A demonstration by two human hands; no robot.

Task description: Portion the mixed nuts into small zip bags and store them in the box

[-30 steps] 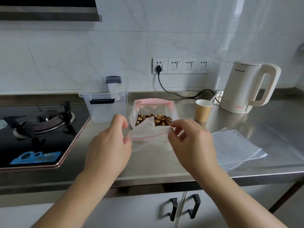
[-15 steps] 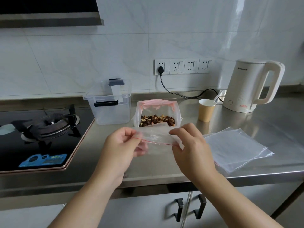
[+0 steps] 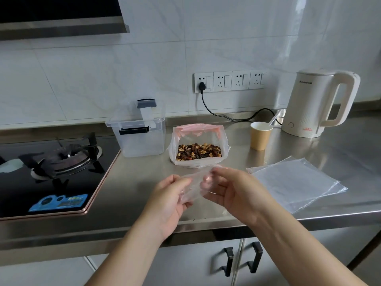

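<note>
**Small zip bag pinched between both hands above the counter edge**

Two hands in view. Left hand (image 3: 171,200) curled shut around the left side of one small zip bag (image 3: 192,187), clear and empty. Right hand (image 3: 231,189) gripping its right side, fingers (image 3: 208,183) showing through the plastic. Bag crumpled and held in the air over the front of the steel counter (image 3: 134,193).

One large bag of mixed nuts (image 3: 199,153) standing open just behind the hands, pink strip along its top, nuts filling its lower part. One clear storage box (image 3: 141,134) to its left, near the stove edge, with two dark latches and the lid on. One paper cup (image 3: 260,136) to the right of the nut bag. One white kettle (image 3: 318,104) farther right, near the wall. One pile of flat clear bags (image 3: 294,181) on the counter right of the hands; number in the pile impossible to tell. One gas hob (image 3: 51,170) on the left. Four wall sockets (image 3: 229,80) in a row, one with a black plug.

Against half a second ago: small bag no longer stretched flat with its red zip line across the top, now bunched. Hands closer together and lower, nearer the counter edge. Box, nut bag, cup, kettle and pile unmoved.
</note>
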